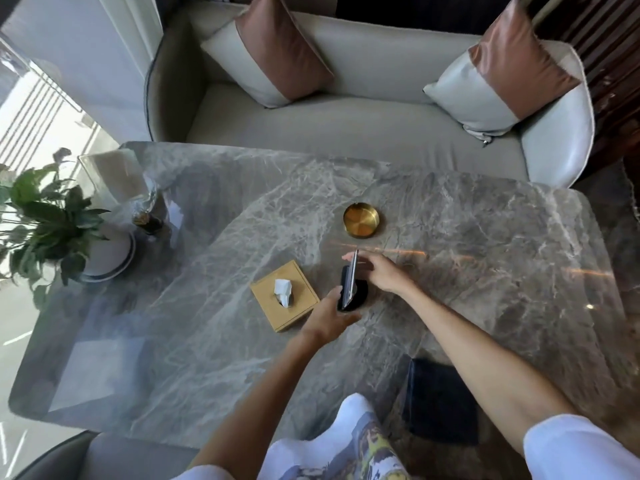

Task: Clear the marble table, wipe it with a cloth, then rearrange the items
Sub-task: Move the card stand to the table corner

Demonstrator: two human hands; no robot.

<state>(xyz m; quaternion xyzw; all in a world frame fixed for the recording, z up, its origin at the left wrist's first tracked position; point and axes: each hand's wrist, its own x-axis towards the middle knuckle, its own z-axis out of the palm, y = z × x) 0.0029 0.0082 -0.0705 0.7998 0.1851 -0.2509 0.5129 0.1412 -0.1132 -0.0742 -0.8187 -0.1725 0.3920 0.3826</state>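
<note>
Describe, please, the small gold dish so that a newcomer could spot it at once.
Find the grey marble table before the pale sofa. Near its middle, just past the phone on its black stand toward the sofa, sits the gold dish. It alone is round, shiny metal; the neighbouring tissue box is square and wooden.

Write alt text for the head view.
Left hand grips a round black stand, right hand pinches the slim dark phone on it, on a grey marble table. Beside it, a square wooden tissue box; beyond, a round brass dish; nearer, a folded dark cloth.
</note>
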